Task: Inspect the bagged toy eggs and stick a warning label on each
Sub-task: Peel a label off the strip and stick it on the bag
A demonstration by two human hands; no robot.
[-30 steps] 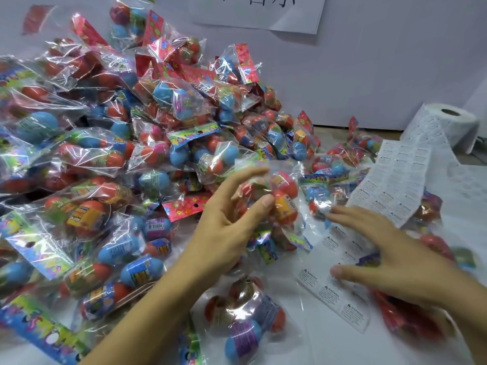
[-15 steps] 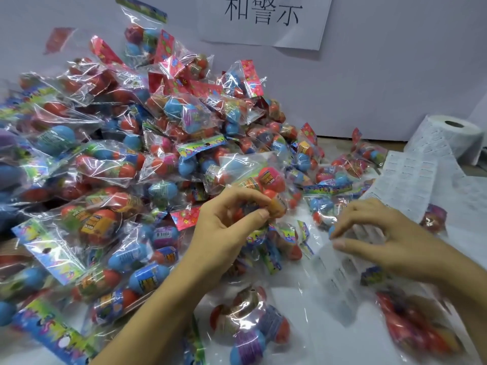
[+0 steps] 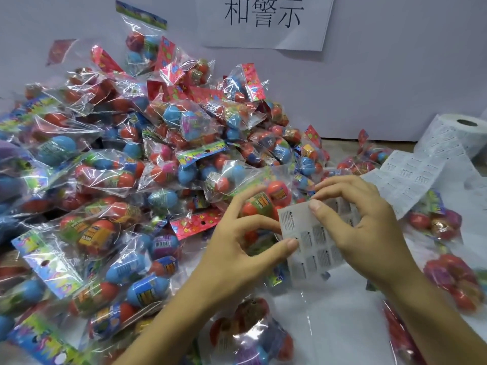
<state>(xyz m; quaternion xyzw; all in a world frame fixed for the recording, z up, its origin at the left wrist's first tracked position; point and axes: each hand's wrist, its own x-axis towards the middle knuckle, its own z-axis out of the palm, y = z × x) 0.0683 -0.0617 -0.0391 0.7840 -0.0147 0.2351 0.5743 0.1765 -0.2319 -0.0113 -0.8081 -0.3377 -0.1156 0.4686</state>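
Observation:
My left hand (image 3: 237, 248) grips a clear bag of red and orange toy eggs (image 3: 266, 198) just above the table's middle. My right hand (image 3: 369, 227) pinches the top edge of a white label strip (image 3: 313, 241) that hangs right beside the held bag. The strip carries small printed warning labels and runs back to the right toward a label roll (image 3: 458, 133). A big pile of bagged eggs (image 3: 126, 164) fills the left half of the view.
A few bagged eggs (image 3: 448, 270) lie at the right under and beside my right forearm, and one bag (image 3: 250, 335) lies near the front between my arms. A white wall with a paper sign (image 3: 263, 19) closes the back.
My right hand has lifted the label strip off the table and brought it left, up against the bag. My left hand has kept hold of the bag and raised it slightly.

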